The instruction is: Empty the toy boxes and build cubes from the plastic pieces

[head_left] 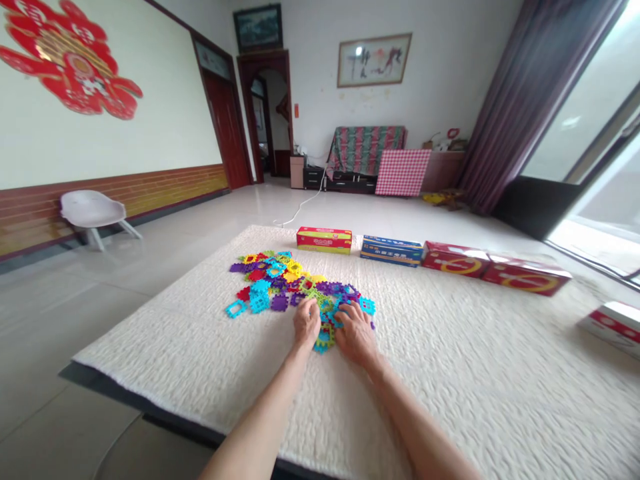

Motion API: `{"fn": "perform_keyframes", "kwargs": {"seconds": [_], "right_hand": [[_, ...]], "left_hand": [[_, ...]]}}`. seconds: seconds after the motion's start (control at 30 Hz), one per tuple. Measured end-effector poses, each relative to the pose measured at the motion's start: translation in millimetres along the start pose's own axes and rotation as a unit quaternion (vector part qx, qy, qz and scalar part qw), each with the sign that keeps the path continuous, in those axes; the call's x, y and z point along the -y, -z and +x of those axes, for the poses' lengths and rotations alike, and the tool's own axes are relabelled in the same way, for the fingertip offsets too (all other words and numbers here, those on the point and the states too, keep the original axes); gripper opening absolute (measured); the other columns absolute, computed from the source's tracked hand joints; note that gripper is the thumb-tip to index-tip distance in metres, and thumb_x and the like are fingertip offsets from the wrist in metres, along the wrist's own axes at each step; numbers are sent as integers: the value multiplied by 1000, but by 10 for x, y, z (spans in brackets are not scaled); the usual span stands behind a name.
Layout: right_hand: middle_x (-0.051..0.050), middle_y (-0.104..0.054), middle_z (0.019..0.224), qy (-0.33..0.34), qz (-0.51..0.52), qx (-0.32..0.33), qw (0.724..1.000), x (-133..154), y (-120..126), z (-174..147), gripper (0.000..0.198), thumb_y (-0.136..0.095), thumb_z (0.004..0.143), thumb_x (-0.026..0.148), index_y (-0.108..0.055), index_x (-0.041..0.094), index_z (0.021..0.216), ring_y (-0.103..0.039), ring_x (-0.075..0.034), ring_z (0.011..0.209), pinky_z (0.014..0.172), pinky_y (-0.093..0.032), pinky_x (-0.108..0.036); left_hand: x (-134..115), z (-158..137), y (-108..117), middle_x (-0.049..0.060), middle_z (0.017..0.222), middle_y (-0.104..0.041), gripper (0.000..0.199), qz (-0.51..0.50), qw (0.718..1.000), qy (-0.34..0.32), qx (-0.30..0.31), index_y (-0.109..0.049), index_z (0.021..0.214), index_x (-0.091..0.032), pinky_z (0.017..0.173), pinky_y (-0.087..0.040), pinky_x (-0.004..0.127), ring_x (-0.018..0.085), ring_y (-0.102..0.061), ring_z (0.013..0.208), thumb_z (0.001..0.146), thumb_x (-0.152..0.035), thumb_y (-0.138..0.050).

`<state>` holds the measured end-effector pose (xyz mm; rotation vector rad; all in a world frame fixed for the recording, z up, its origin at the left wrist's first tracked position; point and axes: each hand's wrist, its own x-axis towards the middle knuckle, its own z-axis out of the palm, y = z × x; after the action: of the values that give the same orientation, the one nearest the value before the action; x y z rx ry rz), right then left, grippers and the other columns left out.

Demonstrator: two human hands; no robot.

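Here, left grip (pixel 307 323): fingers curled in toward the thumb, leaving little gap, at the near side of the tiles; whether it has hold of one, I cannot tell.
Right grip (pixel 354 327): fingers bent and a little spread, resting over blue tiles; the fingertips are hidden, so I cannot tell if anything is held.
Tiles (pixel 294 269): on the mat (pixel 200 373), heaped around both hands and away to the far left; blue, purple, yellow, green and red, too overlapped to count.
Frame tile (pixel 236 308): one, blue, open-centred, flat at the heap's left edge.
Boxes: five in all.
Red-yellow box (pixel 324 241): one, beyond the heap.
Blue box (pixel 391 251): one, right of it, apart.
Dark red boxes (pixel 455 259): two, end to end.
White-red box (pixel 615 327): one, cut off by the right edge.
Chair (pixel 94 208): one, on the floor (pixel 165 243) at left.
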<state>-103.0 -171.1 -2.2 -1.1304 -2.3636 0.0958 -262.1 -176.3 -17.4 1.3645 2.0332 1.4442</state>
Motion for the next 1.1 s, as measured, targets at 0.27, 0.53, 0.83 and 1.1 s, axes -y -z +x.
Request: {"fn": "perform_keyframes", "kwargs": {"seconds": [0.27,0.53,0.83,1.1], "right_hand": [[-9,-58,124,-66,7,-120,991,-367,154,91,45,-48,70,8,-60,22,110,-42,-28,126,101,-31,-47],[-13,-52,131,86,94,-42,991,367,-235,975,38,-54,81,23,-55,21,119,-44,-28,123,100,-34,-45],[-18,-54,128,-58,7,120,991,616,-814,1960,70,-60,77,62,-49,22,134,-50,-38,112,92,-35,-55],[-15,-61,118,-27,-41,170,984,535,-775,1912,48,-54,83,39,-55,23,128,-61,-30,103,82,-44,-39]], "left_hand": [[-164,332,85,7,114,-70,34,-34,997,-65,7,-70,104,-20,102,-46,35,20,-62,111,90,-25,-40],[763,1096,1425,13,124,-65,38,173,974,56,-139,-66,113,-15,102,-41,36,26,-58,116,89,-30,-41],[1132,1123,1406,9,125,-63,41,313,949,-7,-46,-62,121,-25,102,-37,34,25,-53,120,89,-47,-48],[922,1028,1170,10,121,-63,31,274,961,-27,-26,-68,108,-21,103,-33,39,26,-50,119,92,-38,-47]]}}
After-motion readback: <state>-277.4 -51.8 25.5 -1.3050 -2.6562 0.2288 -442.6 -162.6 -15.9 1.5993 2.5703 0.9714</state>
